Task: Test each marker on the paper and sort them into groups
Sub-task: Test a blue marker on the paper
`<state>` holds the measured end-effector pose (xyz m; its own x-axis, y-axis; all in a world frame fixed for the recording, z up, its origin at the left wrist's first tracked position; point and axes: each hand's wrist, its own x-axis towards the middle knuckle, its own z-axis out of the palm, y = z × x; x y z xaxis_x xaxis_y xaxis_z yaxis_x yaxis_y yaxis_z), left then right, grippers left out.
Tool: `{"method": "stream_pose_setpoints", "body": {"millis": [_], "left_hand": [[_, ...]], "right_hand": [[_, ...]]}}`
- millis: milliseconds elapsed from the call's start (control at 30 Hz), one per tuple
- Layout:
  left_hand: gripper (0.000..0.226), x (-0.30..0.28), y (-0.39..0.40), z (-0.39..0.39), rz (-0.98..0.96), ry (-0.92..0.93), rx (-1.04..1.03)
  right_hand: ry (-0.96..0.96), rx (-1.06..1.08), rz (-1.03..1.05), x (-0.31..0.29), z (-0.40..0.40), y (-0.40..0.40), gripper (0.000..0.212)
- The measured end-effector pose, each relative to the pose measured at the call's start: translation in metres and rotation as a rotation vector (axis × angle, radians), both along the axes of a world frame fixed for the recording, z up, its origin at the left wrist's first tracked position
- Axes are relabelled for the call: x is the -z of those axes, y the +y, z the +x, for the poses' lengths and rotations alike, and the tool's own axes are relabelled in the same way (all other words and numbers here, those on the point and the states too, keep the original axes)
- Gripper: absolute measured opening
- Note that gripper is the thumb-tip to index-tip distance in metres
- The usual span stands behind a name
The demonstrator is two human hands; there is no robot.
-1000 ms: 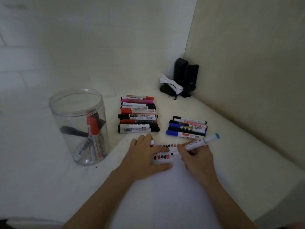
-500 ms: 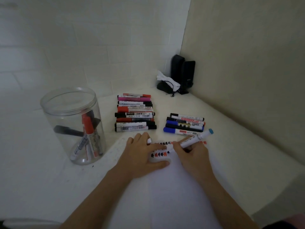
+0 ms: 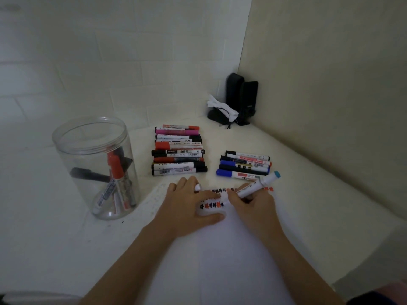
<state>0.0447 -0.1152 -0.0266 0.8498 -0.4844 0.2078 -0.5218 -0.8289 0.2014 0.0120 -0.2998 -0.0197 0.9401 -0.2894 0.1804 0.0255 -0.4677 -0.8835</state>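
My right hand (image 3: 253,204) grips a white marker (image 3: 258,187) with a light-blue end, its tip down on the white paper (image 3: 220,260) beside rows of black and red test marks (image 3: 212,204). My left hand (image 3: 190,204) lies flat on the paper, fingers spread, with a small white cap (image 3: 197,187) between two fingers. A larger group of markers (image 3: 179,150) lies side by side behind my left hand. A smaller group of markers (image 3: 244,166) lies behind my right hand. A clear plastic jar (image 3: 97,168) at the left holds several more markers.
Two black speakers (image 3: 241,96) and a black mouse with a white cloth (image 3: 220,111) sit in the far corner. Tiled wall stands behind, a beige wall at the right. The table edge (image 3: 363,258) runs along the right front.
The marker in my right hand has shifted slightly over the paper by the marks. My left hand stays flat on the sheet. The view has shifted a little.
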Motion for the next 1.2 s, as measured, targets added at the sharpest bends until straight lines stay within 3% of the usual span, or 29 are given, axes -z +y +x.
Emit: {"method": "stream_pose_setpoints", "body": {"millis": [200,333,400,533,633,733,900,1200], "left_hand": [[0.081,0.0,0.0,0.0,0.028,0.013,-0.005],[0.068,0.001,0.0,-0.001,-0.015,-0.013,0.02],[0.05,0.002,-0.001,0.001,-0.185,0.058,-0.001],[0.031,-0.004,-0.002,0.0,-0.731,0.285,-0.087],[0.024,-0.006,0.004,-0.011,-0.906,0.415,-0.08],[0.017,-0.005,0.013,-0.016,-0.877,0.352,-0.105],[0.023,-0.009,0.015,-0.018,-0.816,0.264,-0.102],[0.016,-0.01,0.015,-0.018,-0.834,0.272,-0.049]], "right_hand": [[0.014,0.026,-0.004,-0.001,0.001,0.0,0.021],[0.0,0.011,0.011,-0.002,-0.003,-0.001,0.023],[0.014,0.046,0.08,-0.003,-0.001,-0.002,0.02],[0.018,0.046,0.192,-0.009,0.0,-0.001,0.012],[0.039,0.035,0.258,-0.015,-0.002,-0.002,0.012],[0.059,0.031,0.315,-0.021,-0.003,-0.002,0.018],[0.084,-0.049,0.506,-0.031,-0.014,0.01,0.013],[0.075,-0.075,0.456,-0.032,-0.018,0.03,0.013]]}}
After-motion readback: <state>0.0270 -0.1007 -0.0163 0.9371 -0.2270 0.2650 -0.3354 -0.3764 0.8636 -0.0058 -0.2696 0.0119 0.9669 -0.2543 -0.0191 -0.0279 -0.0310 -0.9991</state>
